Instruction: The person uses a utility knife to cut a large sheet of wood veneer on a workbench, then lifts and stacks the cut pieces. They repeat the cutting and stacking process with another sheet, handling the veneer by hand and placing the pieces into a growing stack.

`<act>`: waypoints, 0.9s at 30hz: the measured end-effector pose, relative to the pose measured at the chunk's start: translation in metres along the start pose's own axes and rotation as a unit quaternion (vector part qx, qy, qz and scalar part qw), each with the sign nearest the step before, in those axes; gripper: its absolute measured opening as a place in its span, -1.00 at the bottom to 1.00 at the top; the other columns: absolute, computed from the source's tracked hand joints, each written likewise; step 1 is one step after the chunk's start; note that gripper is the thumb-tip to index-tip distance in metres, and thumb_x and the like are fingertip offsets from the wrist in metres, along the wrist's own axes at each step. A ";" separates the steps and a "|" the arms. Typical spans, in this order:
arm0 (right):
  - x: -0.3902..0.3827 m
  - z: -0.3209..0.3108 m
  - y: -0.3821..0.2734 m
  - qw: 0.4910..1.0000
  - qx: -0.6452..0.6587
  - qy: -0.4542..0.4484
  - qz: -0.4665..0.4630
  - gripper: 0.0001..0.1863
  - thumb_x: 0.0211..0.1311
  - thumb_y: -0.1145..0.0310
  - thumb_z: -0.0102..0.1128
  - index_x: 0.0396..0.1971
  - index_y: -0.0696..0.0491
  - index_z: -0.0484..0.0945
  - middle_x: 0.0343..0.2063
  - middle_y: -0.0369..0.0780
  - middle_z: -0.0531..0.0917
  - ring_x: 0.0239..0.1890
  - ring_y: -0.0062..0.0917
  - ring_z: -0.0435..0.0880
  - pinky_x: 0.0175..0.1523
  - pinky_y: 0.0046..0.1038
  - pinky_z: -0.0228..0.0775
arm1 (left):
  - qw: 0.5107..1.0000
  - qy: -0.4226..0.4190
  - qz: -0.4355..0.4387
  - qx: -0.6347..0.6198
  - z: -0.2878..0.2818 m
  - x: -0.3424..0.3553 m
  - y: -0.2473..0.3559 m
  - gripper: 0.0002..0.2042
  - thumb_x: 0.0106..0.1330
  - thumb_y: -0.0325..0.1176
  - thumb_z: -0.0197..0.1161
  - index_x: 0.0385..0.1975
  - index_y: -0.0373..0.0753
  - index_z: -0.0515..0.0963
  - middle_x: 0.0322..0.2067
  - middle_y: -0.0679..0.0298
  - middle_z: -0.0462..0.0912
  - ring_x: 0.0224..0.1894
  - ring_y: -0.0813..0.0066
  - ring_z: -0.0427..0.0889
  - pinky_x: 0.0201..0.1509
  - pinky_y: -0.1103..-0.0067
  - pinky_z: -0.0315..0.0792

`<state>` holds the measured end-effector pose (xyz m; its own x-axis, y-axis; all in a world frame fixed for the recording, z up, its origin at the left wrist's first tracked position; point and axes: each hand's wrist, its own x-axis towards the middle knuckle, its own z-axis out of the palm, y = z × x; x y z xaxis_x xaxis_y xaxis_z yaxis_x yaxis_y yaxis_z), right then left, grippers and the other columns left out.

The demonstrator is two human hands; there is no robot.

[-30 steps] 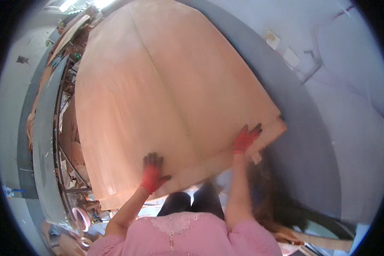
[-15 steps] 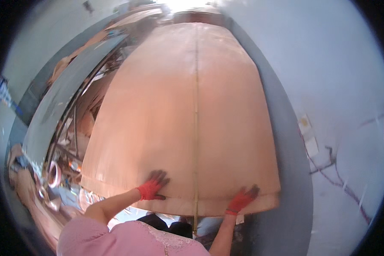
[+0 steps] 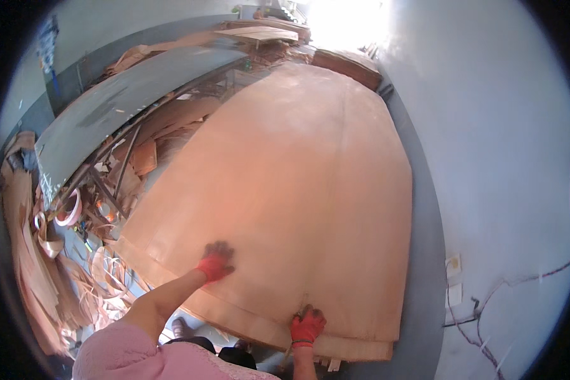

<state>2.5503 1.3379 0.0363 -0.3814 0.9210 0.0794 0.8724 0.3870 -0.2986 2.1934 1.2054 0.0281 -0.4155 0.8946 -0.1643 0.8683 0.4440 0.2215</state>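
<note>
A large tan wood veneer sheet (image 3: 278, 202) lies before me on a stack of similar sheets. My left hand (image 3: 216, 261), in a red glove with dark fingers, rests on it near the front edge, fingers spread. In a matching glove, my right hand (image 3: 308, 325) is at the front edge with its fingers curled. A thin yellow strip (image 3: 287, 356) shows just below that hand, hanging past the edge, and seems to run into its grip. The hand covers the rest of the strip.
A grey-topped table (image 3: 139, 88) stands to the left, with veneer scraps (image 3: 149, 158) under it. A pink-rimmed container (image 3: 75, 209) is beside its leg. Long veneer strips (image 3: 31, 253) lie at far left. More stacked sheets (image 3: 348, 66) are at the back. A pale wall (image 3: 500, 158) with cables runs along the right.
The yellow strip that ran the length of the sheet no longer lies across it. My right hand has moved left to where the strip was and curled. The view has swung left.
</note>
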 end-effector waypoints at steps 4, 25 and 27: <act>0.005 0.010 -0.008 0.998 -0.062 0.002 -0.011 -0.48 -0.07 0.21 0.38 -0.07 0.10 0.53 0.08 0.02 0.44 0.14 -0.05 0.35 0.24 -0.10 0.22 | 0.991 0.006 0.050 -0.124 -0.028 -0.016 -0.030 -0.32 0.38 0.12 0.00 0.40 -0.14 0.17 0.43 -0.08 0.02 0.47 -0.11 -0.03 0.50 0.04 -0.17; -0.038 0.130 -0.521 0.645 0.730 -0.205 0.097 -0.64 0.34 0.04 0.13 -0.63 -0.16 0.35 -0.82 -0.38 0.32 -0.83 -0.60 0.25 -0.72 -0.47 0.12 | 0.878 0.104 -0.344 -0.317 0.143 -0.660 -0.493 -0.63 0.43 -0.09 0.02 0.08 -0.14 0.56 0.02 0.07 0.64 0.07 0.13 0.60 0.21 0.31 0.43; -0.029 0.149 -0.561 0.639 0.734 -0.192 0.126 -0.60 0.39 0.01 0.06 -0.65 -0.18 0.32 -0.80 -0.41 0.29 -0.81 -0.65 0.21 -0.69 -0.51 0.10 | 0.776 0.213 -0.419 -0.421 0.072 -0.675 -0.497 -0.61 0.40 -0.09 0.14 0.12 -0.14 0.55 0.00 0.10 0.66 -0.01 0.19 0.65 0.12 0.35 0.49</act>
<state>2.0270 1.0872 0.0599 -0.5780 0.7577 -0.3031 -0.1981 -0.4906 -0.8485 2.0619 0.3774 -0.0399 -0.9464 0.1291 -0.2962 -0.1653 0.5943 0.7871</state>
